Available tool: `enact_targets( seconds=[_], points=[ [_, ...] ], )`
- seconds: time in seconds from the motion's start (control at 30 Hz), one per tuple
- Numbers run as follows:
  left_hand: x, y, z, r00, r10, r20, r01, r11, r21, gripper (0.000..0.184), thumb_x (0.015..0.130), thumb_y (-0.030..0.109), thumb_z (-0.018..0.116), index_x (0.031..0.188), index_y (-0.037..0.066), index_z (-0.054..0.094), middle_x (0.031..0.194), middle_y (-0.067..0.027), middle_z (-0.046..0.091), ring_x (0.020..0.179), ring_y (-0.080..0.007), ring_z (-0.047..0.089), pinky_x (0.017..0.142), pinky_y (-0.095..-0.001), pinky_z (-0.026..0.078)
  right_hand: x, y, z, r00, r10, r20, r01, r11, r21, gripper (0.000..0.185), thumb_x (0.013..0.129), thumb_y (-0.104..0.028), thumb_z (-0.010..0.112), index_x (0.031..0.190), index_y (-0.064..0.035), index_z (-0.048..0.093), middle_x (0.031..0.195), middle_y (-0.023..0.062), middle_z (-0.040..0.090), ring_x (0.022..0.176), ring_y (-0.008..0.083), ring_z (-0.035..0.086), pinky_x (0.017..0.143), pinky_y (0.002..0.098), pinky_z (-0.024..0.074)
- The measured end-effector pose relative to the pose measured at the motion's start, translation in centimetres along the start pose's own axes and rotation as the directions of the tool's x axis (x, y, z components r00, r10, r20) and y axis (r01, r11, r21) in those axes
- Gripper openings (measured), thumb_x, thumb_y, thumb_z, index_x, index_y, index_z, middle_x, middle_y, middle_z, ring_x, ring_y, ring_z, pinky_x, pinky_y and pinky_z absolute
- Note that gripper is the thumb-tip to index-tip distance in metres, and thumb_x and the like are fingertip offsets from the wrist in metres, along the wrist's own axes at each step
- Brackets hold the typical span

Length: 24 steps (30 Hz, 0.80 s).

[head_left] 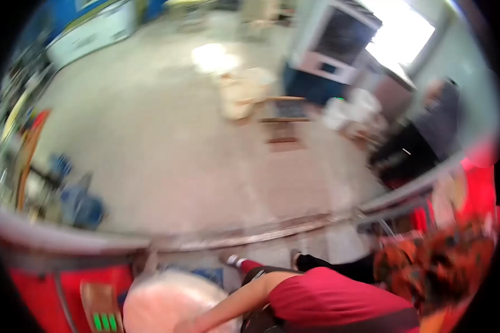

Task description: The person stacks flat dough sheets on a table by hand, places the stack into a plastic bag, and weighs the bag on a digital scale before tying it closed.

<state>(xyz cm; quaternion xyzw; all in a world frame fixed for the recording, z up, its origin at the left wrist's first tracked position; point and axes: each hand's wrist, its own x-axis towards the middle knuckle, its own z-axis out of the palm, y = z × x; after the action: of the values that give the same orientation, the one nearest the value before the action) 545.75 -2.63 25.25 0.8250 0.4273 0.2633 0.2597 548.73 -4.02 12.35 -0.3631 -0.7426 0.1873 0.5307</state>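
A bare forearm [233, 305] in a short red sleeve [322, 297] reaches in from the lower right. It appears to be mine, with my right hand [191, 326] at its end. That hand lies against a large, pale, rounded bundle [166, 299] at the bottom of the view. Blur and the frame's lower edge hide its fingers, so I cannot tell their pose or whether they grip. My left hand is out of view.
A threshold [255, 236] crosses the floor. Farther off are pale sacks [236, 105], a large machine [333, 50] and blue jugs [83, 205]. A person in dark clothes [422, 136] bends at right; an orange-black patterned garment [433, 266] is closer.
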Motion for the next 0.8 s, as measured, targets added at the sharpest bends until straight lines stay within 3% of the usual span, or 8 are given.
enact_targets(
  seconds=[0.13,0.2,0.23,0.27,0.6,0.67,0.7,0.8],
  points=[
    [-5.0,-1.0,-2.6,0.941,-0.278,-0.194,0.253,0.957,-0.143,0.020,0.068,0.009,0.063,0.085,0.004,0.052,0.080,-0.0007,0.054,0.067,-0.0145,0.050,0.064,-0.0282,0.044,5.7,-7.8,-13.1,0.831,0.350,0.432,-0.293,0.936,-0.194,0.022,0.062,-0.022,0.052,0.074,-0.0064,0.059,0.068,0.0127,0.057,0.070,0.0277,0.055,0.063,0.0401,0.0444],
    [-6.4,-0.2,-2.9,0.909,-0.348,-0.230,0.314,0.933,-0.175,0.020,0.069,0.009,0.064,0.084,0.005,0.052,0.080,0.0004,0.054,0.067,-0.0140,0.050,0.065,-0.0280,0.043,6.7,-6.3,-12.5,0.903,0.180,0.390,-0.270,0.944,0.190,0.020,0.062,-0.016,0.050,0.075,-0.0051,0.060,0.081,0.0146,0.058,0.077,0.0312,0.054,0.071,0.0385,0.0434],
    [-6.9,-1.8,-3.5,0.956,-0.263,-0.127,0.286,0.932,0.222,0.027,0.061,0.006,0.070,0.082,0.005,0.053,0.074,-0.0023,0.056,0.064,-0.0154,0.052,0.063,-0.0271,0.045,5.5,-3.7,-9.3,0.836,0.154,0.526,-0.258,0.957,0.131,0.016,0.061,-0.012,0.050,0.072,-0.0042,0.058,0.074,0.0157,0.056,0.070,0.0318,0.055,0.064,0.0411,0.0442],
    [-4.8,2.4,-4.3,0.904,-0.407,-0.135,0.424,0.895,0.143,0.026,0.065,0.003,0.066,0.085,0.005,0.050,0.076,-0.0089,0.055,0.072,-0.0180,0.056,0.060,-0.0280,0.045,5.7,-3.1,-10.8,0.853,0.083,0.515,-0.273,0.912,0.306,0.019,0.064,-0.014,0.051,0.077,-0.0027,0.060,0.081,0.0149,0.057,0.076,0.0307,0.054,0.071,0.0369,0.0435],
    [-6.2,-2.3,-3.0,0.969,0.071,-0.238,0.067,0.847,0.528,0.028,0.062,0.005,0.056,0.089,0.006,0.048,0.078,-0.0109,0.051,0.063,-0.0258,0.054,0.049,-0.0346,0.045,7.9,-0.9,-7.9,0.622,0.268,0.736,-0.736,0.521,0.432,0.028,0.075,0.000,0.049,0.101,-0.0051,0.055,0.081,0.0112,0.058,0.073,0.0270,0.056,0.066,0.0322,0.0445],
    [-7.9,-2.4,-2.9,0.962,0.017,-0.272,0.134,0.840,0.526,0.027,0.063,0.007,0.056,0.089,0.007,0.048,0.078,-0.0105,0.049,0.062,-0.0254,0.054,0.048,-0.0342,0.044,8.4,-0.7,-6.9,0.802,-0.093,0.590,-0.180,0.904,0.388,0.028,0.074,0.002,0.048,0.100,-0.0045,0.055,0.081,0.0116,0.058,0.073,0.0273,0.056,0.066,0.0330,0.0443],
    [-8.6,-2.7,-2.8,0.957,-0.021,-0.288,0.170,0.849,0.500,0.027,0.063,0.008,0.055,0.089,0.007,0.048,0.077,-0.0101,0.049,0.061,-0.0252,0.054,0.048,-0.0340,0.044,10.2,-1.3,-7.9,0.620,-0.124,0.775,-0.245,0.908,0.341,0.028,0.072,0.003,0.047,0.097,-0.0031,0.056,0.082,0.0138,0.058,0.074,0.0275,0.056,0.066,0.0339,0.0436],
    [-9.2,-2.9,-2.4,0.934,-0.044,-0.356,0.214,0.864,0.456,0.026,0.064,0.011,0.055,0.089,0.008,0.049,0.075,-0.0088,0.048,0.058,-0.0250,0.053,0.046,-0.0341,0.042,12.7,-1.9,-8.5,0.496,-0.154,0.855,-0.310,0.888,0.339,0.021,0.070,0.001,0.048,0.088,-0.0028,0.057,0.079,0.0155,0.058,0.076,0.0301,0.055,0.067,0.0364,0.0433]
  ],
)
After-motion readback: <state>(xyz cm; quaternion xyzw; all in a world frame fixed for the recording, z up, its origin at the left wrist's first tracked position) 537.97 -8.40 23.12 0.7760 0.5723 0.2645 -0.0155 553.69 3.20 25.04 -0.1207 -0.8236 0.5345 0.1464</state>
